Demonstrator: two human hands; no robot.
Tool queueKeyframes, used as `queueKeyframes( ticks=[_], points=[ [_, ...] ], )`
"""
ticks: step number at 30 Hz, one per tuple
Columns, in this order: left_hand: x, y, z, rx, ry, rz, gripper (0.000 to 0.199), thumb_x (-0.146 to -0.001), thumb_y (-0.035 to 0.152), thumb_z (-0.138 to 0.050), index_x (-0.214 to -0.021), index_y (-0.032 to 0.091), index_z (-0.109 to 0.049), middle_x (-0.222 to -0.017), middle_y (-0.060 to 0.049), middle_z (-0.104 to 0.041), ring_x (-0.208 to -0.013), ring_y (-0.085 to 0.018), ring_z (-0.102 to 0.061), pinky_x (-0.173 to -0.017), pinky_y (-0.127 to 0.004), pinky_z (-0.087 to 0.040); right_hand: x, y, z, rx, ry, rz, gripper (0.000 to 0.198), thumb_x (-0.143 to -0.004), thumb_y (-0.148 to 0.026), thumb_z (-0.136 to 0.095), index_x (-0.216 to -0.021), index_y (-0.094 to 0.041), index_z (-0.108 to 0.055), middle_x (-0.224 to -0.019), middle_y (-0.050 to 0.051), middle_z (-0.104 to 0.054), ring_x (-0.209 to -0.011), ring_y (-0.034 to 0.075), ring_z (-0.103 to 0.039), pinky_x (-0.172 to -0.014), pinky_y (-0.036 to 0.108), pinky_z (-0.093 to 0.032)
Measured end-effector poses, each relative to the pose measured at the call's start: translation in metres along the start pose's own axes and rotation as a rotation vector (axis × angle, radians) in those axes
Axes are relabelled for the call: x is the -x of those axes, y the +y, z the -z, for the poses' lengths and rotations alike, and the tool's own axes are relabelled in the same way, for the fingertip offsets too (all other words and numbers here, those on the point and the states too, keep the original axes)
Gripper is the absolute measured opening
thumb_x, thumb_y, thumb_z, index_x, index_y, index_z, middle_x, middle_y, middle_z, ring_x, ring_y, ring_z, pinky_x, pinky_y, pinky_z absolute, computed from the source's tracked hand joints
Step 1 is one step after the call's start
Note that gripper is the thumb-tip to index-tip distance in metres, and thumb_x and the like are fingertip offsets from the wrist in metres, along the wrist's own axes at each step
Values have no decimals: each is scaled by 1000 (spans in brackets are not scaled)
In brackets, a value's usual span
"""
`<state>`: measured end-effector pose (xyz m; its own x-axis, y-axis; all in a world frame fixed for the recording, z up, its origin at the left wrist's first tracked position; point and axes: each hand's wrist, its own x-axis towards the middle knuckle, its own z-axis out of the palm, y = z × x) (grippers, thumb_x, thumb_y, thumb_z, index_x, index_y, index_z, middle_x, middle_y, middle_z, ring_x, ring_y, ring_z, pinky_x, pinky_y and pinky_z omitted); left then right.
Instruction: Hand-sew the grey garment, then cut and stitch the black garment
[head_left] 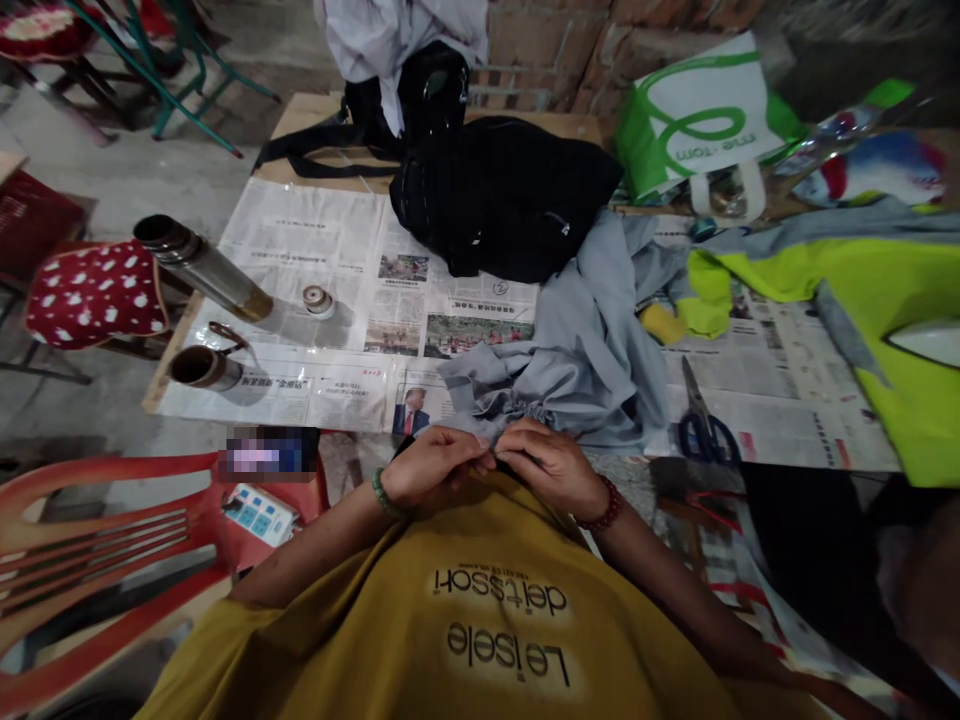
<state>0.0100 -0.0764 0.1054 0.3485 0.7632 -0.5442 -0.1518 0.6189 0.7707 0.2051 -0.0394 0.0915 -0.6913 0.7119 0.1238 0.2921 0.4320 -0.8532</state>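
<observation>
A grey garment (585, 350) lies bunched on the newspaper-covered table (315, 260), its near edge drawn toward me. My left hand (435, 468), with a green bead bracelet on the wrist, is closed and pinches that near edge. My right hand (551, 468), with a dark red bead bracelet, is closed beside it and pinches the same edge. The two hands touch at the fingertips, just above my mustard-yellow shirt. What exactly sits between the fingers is too small to tell.
Blue-handled scissors (701, 425) lie right of my hands. A black bag (502, 195) sits behind the garment, and a green-white tote (697, 115) and neon-yellow fabric (892, 300) lie at right. A steel flask (202, 265), its cup (202, 367) and lid (318, 300) stand left. A red plastic chair (97, 560) is near left.
</observation>
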Motion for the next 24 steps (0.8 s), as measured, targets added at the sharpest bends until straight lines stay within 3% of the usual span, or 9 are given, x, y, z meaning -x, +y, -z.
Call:
queueKeyframes(
  ticks=[7, 13, 17, 20, 24],
  points=[
    [2, -1, 0, 4, -18, 10, 30, -63, 40, -77, -66, 11, -69, -48, 4, -51, -41, -3, -37, -39, -17, -22, 1, 1, -4, -51, 48, -32, 16, -89, -28, -54, -83, -23, -67, -79, 4, -64, -78, 15, -58, -75, 29, -47],
    [-2, -11, 6, 326, 7, 29, 39, -49, 38, -86, -67, 13, -62, -48, 7, -44, -38, -2, -33, -36, -16, -17, 8, 3, -19, -125, 219, -156, 14, -88, -30, -56, -83, -23, -66, -79, 3, -62, -74, 14, -58, -71, 29, -48],
    [-11, -18, 7, 457, 102, -52, 41, -53, 43, -84, -73, 15, -61, -50, 9, -35, -41, -2, -29, -35, -13, -17, 10, 2, -34, -104, 236, -101, 12, -88, -26, -56, -82, -22, -66, -79, 3, -63, -75, 14, -58, -70, 27, -46],
    [-15, -24, 8, 210, 255, -255, 30, -69, 43, -74, -79, 16, -66, -52, 7, -38, -42, -4, -33, -36, -15, -26, 8, -3, -40, -111, 162, -26, 12, -89, -25, -56, -83, -21, -66, -79, 4, -63, -75, 13, -58, -70, 26, -46],
    [-12, -32, 22, -513, 422, -846, 15, -83, 30, -64, -83, 17, -72, -73, -3, -60, -67, -10, -57, -59, -21, -48, 7, -5, -40, -221, 158, -38, 15, -89, -28, -55, -81, -19, -64, -73, 2, -58, -70, 11, -55, -68, 24, -45]
  ],
)
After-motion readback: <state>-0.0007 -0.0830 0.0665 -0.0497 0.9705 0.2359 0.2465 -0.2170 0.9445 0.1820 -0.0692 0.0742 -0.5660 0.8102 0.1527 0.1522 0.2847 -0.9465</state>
